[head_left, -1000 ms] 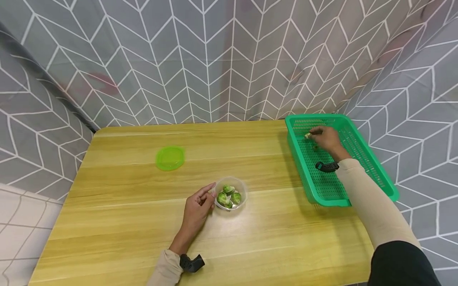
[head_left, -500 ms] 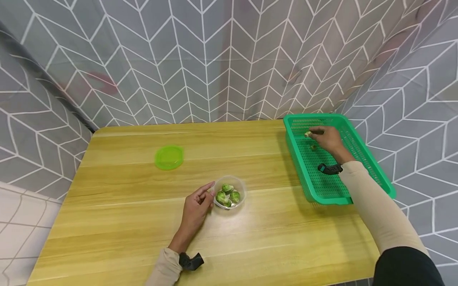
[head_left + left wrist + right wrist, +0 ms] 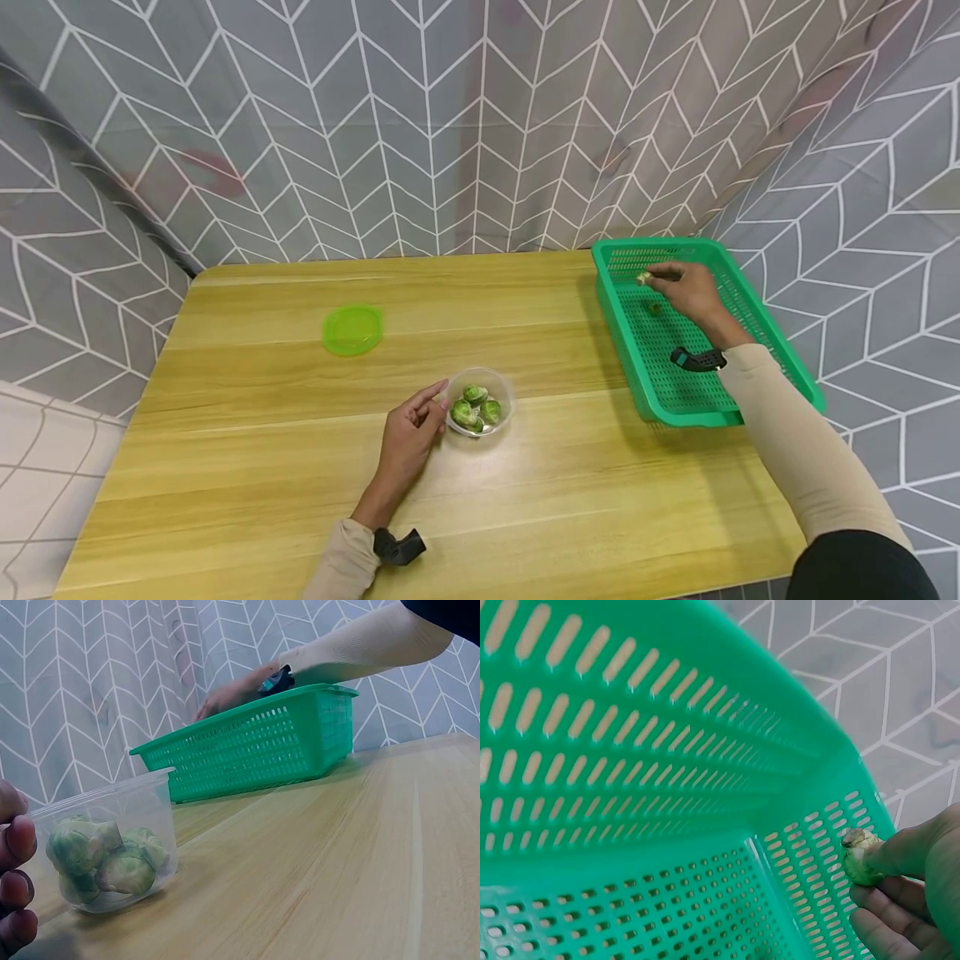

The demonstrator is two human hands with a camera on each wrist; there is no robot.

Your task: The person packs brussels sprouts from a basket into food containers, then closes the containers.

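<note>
My left hand (image 3: 408, 437) is at the left side of a small clear plastic container (image 3: 510, 410), thumb and index finger pinching its rim. Several green Brussels sprouts (image 3: 465, 412) lie inside it; the left wrist view shows them through the wall of the container (image 3: 142, 787). Over the far part of a green plastic basket (image 3: 637, 367), my right hand (image 3: 690, 292) pinches a Brussels sprout (image 3: 861, 859) between thumb and fingers, its pale cut end showing. Another small sprout (image 3: 654, 308) lies on the basket floor below that hand.
A bright green lid (image 3: 352, 330) lies flat on the wooden table (image 3: 247, 467), behind and left of the container. The slotted basket stands at the table's right end, its side walls raised. Grey patterned curtains (image 3: 390, 125) hang behind the table and along the right.
The right hand, sprout between its fingers, has risen slightly away from the basket floor. The left hand and container stay in place; the view has shifted a little.
</note>
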